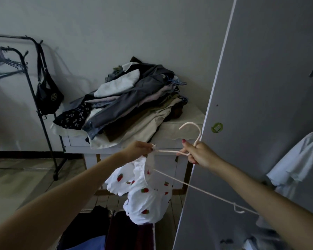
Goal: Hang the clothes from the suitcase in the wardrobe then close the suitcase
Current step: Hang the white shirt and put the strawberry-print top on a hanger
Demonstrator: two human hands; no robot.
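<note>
My right hand (200,153) grips a pale pink hanger (192,130) just below its hook. The hanger's long arm runs down to the right across my forearm. My left hand (138,148) pinches the shoulder of a white top with red strawberries (145,193) against the hanger's left arm. The top hangs down crumpled below both hands. Beneath it, at the bottom edge, dark, maroon and blue clothes (90,231) lie in what looks like the open suitcase. The grey wardrobe door (260,87) stands open on the right, right beside my right hand.
A big pile of folded clothes (132,100) covers a white cabinet (170,141) straight ahead. A black clothes rail (42,105) with a black bag and bare hangers stands at the left. A pale blue garment (300,159) hangs at the right edge.
</note>
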